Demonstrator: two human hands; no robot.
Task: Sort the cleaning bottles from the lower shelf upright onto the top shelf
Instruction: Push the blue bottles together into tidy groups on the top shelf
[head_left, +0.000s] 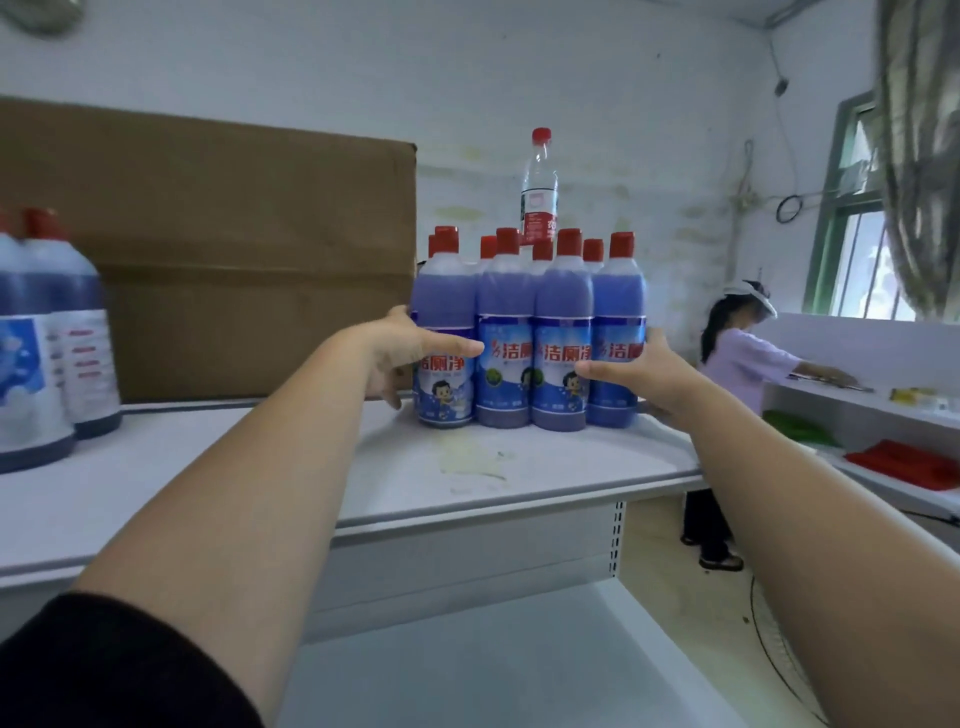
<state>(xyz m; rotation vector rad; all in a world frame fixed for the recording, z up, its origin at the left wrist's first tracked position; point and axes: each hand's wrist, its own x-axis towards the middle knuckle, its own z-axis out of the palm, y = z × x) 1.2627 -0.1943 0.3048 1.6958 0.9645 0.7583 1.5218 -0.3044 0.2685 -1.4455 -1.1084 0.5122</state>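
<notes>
Bottles (561, 332), four in front, four more caps behind, stand upright by the top shelf's (519, 478) right end. Left hand (400, 353) and right hand (644, 374) press flat, unclenched, on the block's flanks; two larger bottles (47, 332) stand well left.

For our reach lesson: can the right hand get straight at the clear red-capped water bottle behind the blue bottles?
Probably not straight on: the blue bottles stand between the right hand and the water bottle. Reaching over their caps looks possible.
</notes>
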